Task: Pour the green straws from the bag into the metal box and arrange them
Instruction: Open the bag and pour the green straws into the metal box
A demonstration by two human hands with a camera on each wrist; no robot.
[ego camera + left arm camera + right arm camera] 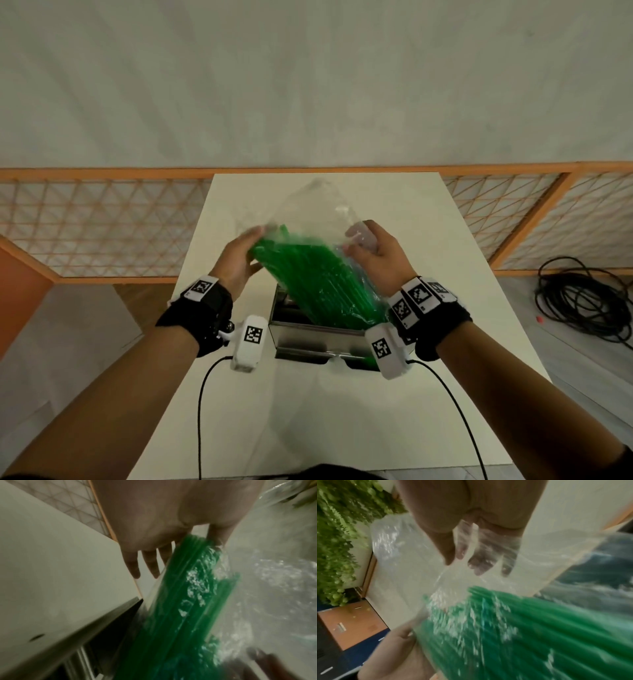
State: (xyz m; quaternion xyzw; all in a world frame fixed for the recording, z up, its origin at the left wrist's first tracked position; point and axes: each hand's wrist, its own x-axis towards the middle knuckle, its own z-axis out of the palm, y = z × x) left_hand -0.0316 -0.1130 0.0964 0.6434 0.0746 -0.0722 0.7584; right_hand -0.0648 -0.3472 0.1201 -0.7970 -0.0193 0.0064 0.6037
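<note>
Your box opening (pixel 291 313) is mostly blocked: the tilted bag (pixel 318 219) and straws (pixel 315 281) fill its right and middle, leaving a dark gap at the left. Your hands flank the bag, left (pixel 239 260), right (pixel 380 255). Bare table (pixel 308 411) lies open in front of the box.

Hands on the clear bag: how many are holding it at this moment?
2. The left hand holds the bag at the straws' upper end; the right hand grips its empty plastic on the opposite side, above the metal box.
</note>
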